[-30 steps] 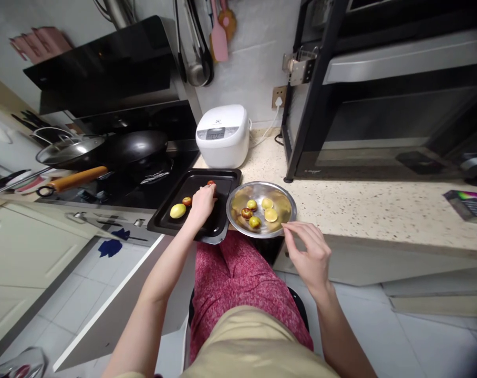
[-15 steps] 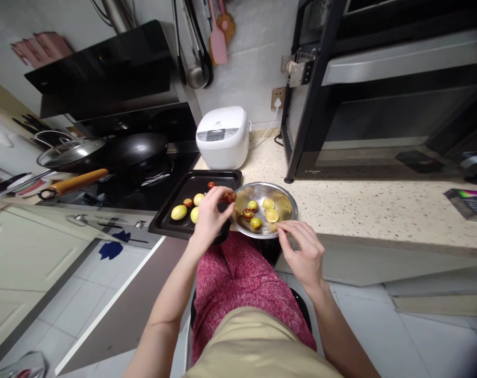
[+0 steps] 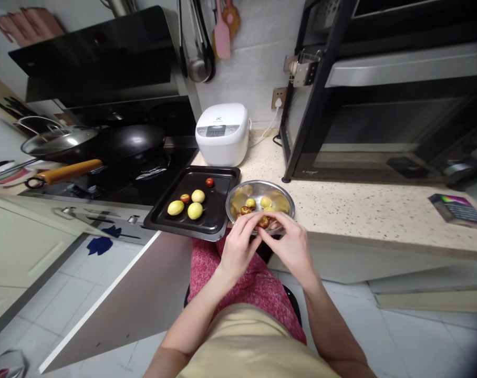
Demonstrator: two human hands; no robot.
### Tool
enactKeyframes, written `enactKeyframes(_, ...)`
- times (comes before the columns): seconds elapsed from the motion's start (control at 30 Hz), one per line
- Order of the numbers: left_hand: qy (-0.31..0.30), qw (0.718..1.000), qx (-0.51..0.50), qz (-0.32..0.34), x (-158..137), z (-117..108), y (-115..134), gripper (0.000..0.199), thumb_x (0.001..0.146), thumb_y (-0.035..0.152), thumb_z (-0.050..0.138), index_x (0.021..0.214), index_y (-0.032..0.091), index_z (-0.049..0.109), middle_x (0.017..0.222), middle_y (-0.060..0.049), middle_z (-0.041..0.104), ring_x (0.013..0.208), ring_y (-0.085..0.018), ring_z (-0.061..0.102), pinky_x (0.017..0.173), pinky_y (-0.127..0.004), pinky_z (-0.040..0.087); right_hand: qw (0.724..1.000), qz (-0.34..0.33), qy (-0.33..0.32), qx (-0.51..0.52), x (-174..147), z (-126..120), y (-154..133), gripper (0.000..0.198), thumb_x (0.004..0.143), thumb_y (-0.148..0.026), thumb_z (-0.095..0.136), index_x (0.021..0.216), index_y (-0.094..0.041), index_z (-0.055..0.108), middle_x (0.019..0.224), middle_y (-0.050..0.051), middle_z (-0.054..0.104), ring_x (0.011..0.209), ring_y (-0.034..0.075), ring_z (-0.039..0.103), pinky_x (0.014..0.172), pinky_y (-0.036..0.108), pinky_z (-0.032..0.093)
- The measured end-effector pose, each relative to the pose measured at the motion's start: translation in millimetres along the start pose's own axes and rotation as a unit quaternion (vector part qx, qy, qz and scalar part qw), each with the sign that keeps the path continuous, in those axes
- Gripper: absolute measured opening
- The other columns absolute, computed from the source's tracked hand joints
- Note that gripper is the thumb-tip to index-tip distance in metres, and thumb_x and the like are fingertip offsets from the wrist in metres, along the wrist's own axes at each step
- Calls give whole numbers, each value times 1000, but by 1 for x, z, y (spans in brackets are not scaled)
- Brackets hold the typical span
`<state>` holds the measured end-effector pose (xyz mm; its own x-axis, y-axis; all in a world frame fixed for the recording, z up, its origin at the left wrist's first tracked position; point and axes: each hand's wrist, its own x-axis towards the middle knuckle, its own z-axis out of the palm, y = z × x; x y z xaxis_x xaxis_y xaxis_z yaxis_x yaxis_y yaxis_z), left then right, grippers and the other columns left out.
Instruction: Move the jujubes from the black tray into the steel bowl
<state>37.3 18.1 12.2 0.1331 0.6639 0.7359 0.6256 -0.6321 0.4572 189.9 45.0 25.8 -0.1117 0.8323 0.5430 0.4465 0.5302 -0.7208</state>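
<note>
Over the near side of a steel bowl (image 3: 288,198), the fingertips of my left hand (image 3: 239,242) and my right hand (image 3: 292,244) meet around a small brown, mottled round fruit (image 3: 263,222). Both hands are closed on it. Inside the bowl lie several small yellow-green and brown fruits, such as a yellow-green one (image 3: 250,203); my fingers cover some of them. Left of the bowl, a black baking tray (image 3: 217,212) carries pale yellow fruits (image 3: 195,210), a brownish-red fruit (image 3: 185,198) and a small red one like a cherry tomato (image 3: 209,182).
A white rice cooker (image 3: 223,137) stands behind the tray. On the stove at left sit a black wok (image 3: 136,139) with a wooden handle and a lidded pan (image 3: 61,142). A large black oven (image 3: 384,121) and a dark box (image 3: 457,210) are at right.
My left hand has moved right from above the tray to the bowl with the brown fruit. My right hand has come left and now touches that fruit too.
</note>
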Motion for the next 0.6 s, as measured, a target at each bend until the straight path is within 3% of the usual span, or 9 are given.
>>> enactKeyframes(0.13,-19,999,9,-31,-9,-6,-7,36,97,23,70,132,21,62,129,-11,70,124,-24,67,111,-45,56,998,19,-29,-54,15,-6,11,19,82,-21,70,102,-20,72,99,7,77,82,23,72,79,36,58)
enactKeyframes(0.33,-1,1000,18,-6,-17,-5,-16,20,98,25,68,118,21,72,123,-8,75,117,-23,72,117,-55,51,981,4,-117,-153,35,-5,25,20,76,-9,69,93,-20,71,87,4,75,77,21,69,72,33,52)
enactKeyframes(0.6,2,1000,26,-2,-19,-2,-17,20,99,24,67,118,22,73,122,-8,76,116,-23,73,117,-56,52,966,-28,-170,-193,44,-1,32,16,79,-6,68,84,-21,69,84,2,72,72,17,65,67,28,47)
